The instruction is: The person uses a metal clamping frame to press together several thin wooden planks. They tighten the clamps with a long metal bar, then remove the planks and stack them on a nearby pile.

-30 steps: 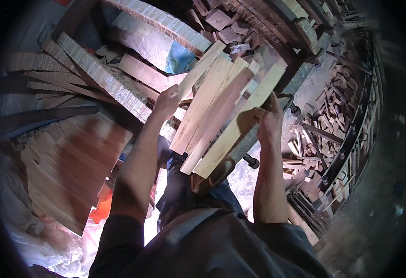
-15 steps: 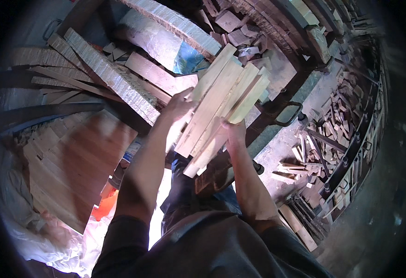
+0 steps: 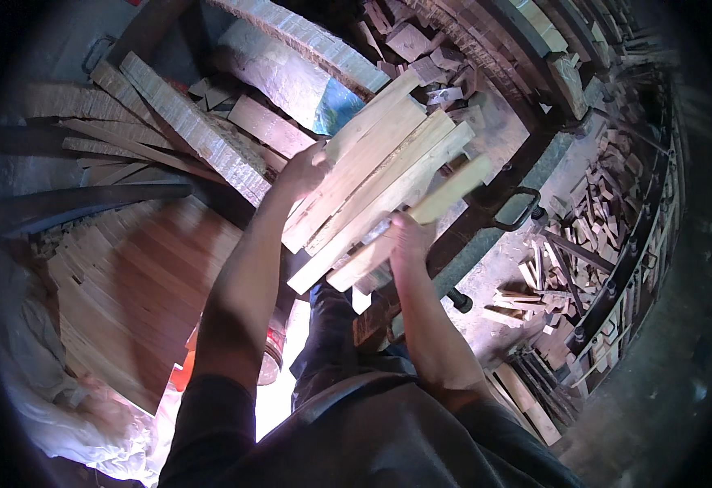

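Several pale wooden slats [image 3: 370, 167] lie side by side in a slanting row between my hands, their ends uneven. My left hand [image 3: 305, 169] is closed on the left edge of this row. At the right, one separate wooden slat [image 3: 452, 192] is gripped by my right hand [image 3: 411, 238], with the thumb across its face. A gap shows between that slat and the upper part of the row; near its lower end it lies close beside the others. What supports the row from beneath is mostly hidden.
A metal bar with a loop handle [image 3: 518, 208] runs just right of my right hand. Rough boards [image 3: 193, 122] lie at the far left, above a broad panel of joined strips [image 3: 104, 317]. Wood offcuts [image 3: 575, 252] are heaped at the right. White plastic sheeting [image 3: 87, 427] sits at lower left.
The slats, bunched together before, now spread into a wider, flatter row. My left hand has shifted slightly left, and the slat in my right hand has come apart from the row toward the right.
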Motion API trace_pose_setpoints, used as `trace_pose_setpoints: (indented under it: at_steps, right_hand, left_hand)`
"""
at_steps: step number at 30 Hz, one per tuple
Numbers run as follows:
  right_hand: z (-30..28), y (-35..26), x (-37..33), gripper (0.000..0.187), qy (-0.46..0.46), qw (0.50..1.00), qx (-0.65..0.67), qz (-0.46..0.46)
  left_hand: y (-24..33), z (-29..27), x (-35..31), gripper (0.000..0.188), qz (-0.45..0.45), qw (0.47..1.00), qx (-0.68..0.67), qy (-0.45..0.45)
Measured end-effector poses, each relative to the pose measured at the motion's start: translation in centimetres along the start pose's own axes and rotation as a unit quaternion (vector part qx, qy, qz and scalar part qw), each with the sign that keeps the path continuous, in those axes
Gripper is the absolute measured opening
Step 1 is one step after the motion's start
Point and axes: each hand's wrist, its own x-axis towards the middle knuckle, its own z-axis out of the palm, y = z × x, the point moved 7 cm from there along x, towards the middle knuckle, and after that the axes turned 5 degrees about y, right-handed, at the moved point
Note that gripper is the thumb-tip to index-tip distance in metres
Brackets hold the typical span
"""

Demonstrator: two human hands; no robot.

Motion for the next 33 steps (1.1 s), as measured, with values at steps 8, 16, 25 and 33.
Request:
trace_pose_setpoints:
  at_steps: [8,16,25,33]
  right_hand:
    - [0.5,2.3,2.6,0.066,-0.161,0.986,-0.018,0.039]
    - [1.1,0.3,1.0,0.065,-0.150,0.978,-0.103,0.103]
    - [-5.3,-5.7,-6.6,0.070,-0.134,0.930,-0.290,-0.182]
    - [-7.2,-7.2,-16.8,0.044,-0.277,0.894,-0.252,-0.246]
  left_hand:
    - [-2.1,2.0,1.3,0.067,0.004,0.997,-0.077,-0.016]
    - [1.7,1.9,-5.6,0.069,0.104,0.918,0.258,0.284]
    - [-0.8,4.6,-13.1,0.073,0.152,0.924,0.275,0.216]
    - [-6.5,4.5,-20.7,0.058,0.171,0.912,0.307,0.210]
